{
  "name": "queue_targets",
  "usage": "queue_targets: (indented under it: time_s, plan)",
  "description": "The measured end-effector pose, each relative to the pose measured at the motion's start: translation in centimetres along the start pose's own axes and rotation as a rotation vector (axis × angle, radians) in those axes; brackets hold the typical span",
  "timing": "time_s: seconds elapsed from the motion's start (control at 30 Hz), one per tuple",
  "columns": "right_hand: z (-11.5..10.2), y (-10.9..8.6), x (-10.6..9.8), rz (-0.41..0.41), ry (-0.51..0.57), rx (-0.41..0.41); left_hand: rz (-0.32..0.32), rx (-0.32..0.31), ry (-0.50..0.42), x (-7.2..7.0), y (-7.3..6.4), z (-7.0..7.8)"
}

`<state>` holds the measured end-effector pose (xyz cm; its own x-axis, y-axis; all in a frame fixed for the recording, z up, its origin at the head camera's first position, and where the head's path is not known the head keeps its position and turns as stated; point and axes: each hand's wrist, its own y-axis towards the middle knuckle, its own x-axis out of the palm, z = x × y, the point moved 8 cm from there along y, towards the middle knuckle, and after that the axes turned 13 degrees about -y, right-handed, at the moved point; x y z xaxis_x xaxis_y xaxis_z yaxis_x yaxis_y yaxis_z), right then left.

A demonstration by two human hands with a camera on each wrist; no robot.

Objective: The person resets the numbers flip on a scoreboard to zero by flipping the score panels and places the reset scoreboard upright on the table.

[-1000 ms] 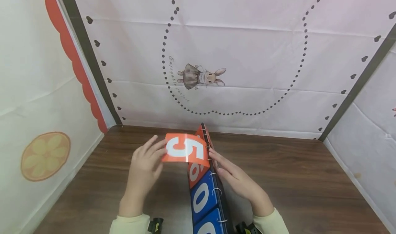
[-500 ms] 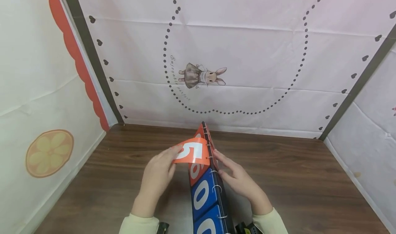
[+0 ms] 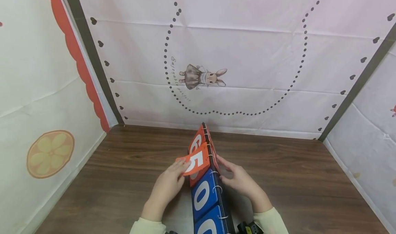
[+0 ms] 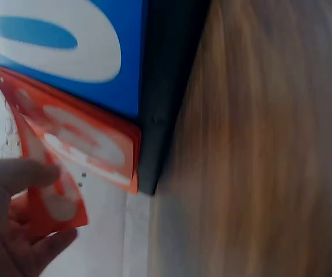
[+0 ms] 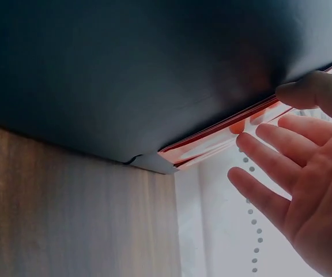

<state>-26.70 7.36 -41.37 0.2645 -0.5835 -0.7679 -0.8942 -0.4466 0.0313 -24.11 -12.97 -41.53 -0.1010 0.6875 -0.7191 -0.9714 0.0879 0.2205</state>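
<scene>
A tabletop flip scoreboard [image 3: 227,208] stands like a tent on the table, its number cards hung on metal rings along the black top ridge. My left hand [image 3: 167,189] pinches the outer edge of an orange number card [image 3: 202,155] showing a 5. In the left wrist view the thumb lies on the face of this card [image 4: 62,202], with fingers behind it. The card is lifted at an angle over other orange cards [image 4: 91,135]. On the scoreboard's right side, my right hand [image 3: 244,186] has its fingers extended, fingertips right at the red cards [image 5: 212,138] there.
Blue cards [image 3: 202,196] with white zeros hang on the near part of the scoreboard. The dark wood table [image 3: 294,186] extends on both sides. A white printed cloth wall [image 3: 253,62] rises behind, with more cloth at left and right.
My left hand has moved right and down toward the scoreboard, bringing the orange 5 card from nearly level to a downward slope. The right hand has shifted only slightly.
</scene>
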Motion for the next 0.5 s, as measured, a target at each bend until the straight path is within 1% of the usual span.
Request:
queue_targets:
  time_s: [0.1,0.2,0.37,0.5]
  plan:
    - [0.0,-0.1,0.0,0.005,-0.005,-0.006,-0.084,-0.022,-0.075,1.4,0.1,-0.4]
    - [0.0,-0.1,0.0,0.008,-0.007,-0.007,-0.142,-0.034,-0.138,2.3,0.0,-0.5]
    - [0.2,0.0,-0.1,0.019,-0.023,0.01,-0.193,-0.086,-0.267,3.1,-0.1,-1.3]
    - [0.4,0.0,-0.1,0.026,-0.041,0.033,-0.217,-0.107,-0.361,3.6,0.0,-1.9]
